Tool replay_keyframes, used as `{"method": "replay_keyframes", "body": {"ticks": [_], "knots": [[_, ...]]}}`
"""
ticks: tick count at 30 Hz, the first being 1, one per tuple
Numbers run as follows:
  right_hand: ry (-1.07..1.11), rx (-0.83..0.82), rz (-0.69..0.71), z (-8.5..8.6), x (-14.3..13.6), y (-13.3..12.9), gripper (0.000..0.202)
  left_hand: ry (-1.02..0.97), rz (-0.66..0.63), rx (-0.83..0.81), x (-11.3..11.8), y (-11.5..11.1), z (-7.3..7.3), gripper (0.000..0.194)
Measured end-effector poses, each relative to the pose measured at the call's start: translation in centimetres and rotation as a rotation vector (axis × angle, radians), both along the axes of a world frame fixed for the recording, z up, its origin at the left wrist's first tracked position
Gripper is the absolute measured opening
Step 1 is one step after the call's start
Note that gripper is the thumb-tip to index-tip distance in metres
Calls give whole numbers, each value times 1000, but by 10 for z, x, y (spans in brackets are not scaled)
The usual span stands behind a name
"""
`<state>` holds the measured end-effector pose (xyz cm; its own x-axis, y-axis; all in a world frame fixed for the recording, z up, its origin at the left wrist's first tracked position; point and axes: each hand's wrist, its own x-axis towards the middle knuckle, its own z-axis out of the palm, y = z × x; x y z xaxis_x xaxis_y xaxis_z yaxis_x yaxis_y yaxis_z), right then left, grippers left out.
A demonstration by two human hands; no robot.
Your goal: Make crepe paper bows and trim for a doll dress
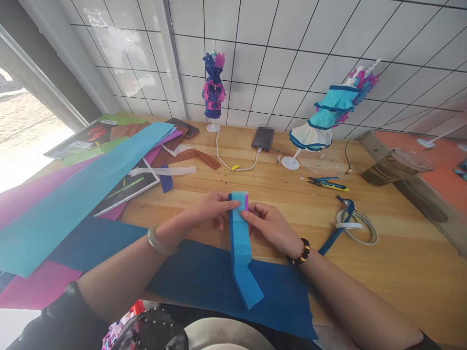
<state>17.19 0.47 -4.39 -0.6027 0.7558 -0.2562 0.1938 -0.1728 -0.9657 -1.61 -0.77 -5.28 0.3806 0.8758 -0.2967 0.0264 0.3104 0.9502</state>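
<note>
Together, left grip (pixel 208 208), right grip (pixel 272 226), both pinching blue strip (pixel 241 242) near far end

Daylight floods in from the left — wall tiles (pixel 115 41) glare.

Blue strip (pixel 241 243), frame centre: matt, creased, looks like paper to me. Tabletop (pixel 401 272): smooth wood, faint sheen. Wall tiles (pixel 116 43), upper left: glossy. Cup (pixel 388 167), right: see-through plastic.

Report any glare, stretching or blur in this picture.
Head view: the outdoor scene at far left is washed out; glare shines on the wall tiles; the right dressed mannequin leans outward, probably from lens distortion; the dark device looks pixelated; the held blue strip looks clear.
</note>
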Motion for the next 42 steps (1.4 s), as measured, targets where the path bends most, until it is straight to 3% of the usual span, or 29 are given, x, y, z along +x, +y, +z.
{"method": "replay_keyframes", "body": {"ticks": [10,21,29,42], "knots": [[11,-9,-87,-2,1,3,36,43,-42,35,2,-2,5,38],[9,43,-367,2,10,15,33,-20,85,46,-4,1,4,37],[36,19,-116,2,2,5,34,-38,26,83,2,-2,6,41],[58,-6,-66,0,0,1,33,26,15,131,5,0,0,35]]}}
